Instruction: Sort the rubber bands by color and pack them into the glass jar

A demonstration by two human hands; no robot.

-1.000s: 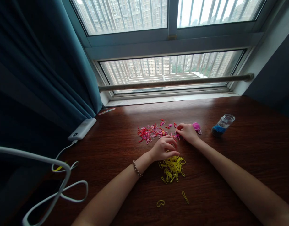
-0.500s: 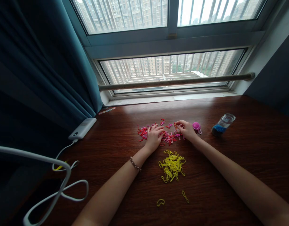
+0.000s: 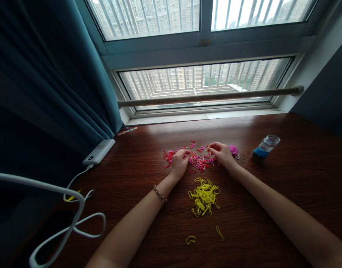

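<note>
A scatter of small pink and red rubber bands [image 3: 199,162] lies on the dark wooden table [image 3: 285,178]. My left hand [image 3: 179,162] rests on its left part with the fingers curled and pinching among the bands. My right hand [image 3: 221,153] is at the scatter's right end, fingertips pinched on a small red band. Nearer to me lies a pile of yellow rubber bands [image 3: 205,196], with two loose yellow bands [image 3: 191,240] in front of it. A beaded bracelet [image 3: 160,194] is on my left wrist.
A pink lid [image 3: 234,149] lies just right of my right hand. A small glass jar [image 3: 265,147] with blue contents lies further right. A white power bank [image 3: 98,152] with a white cable [image 3: 76,219] sits at the left by the teal curtain [image 3: 48,82]. The window sill runs along the back.
My left hand left the yellow pile and moved up onto the pink scatter, then curled its fingers there. My right hand stayed at the scatter's right end.
</note>
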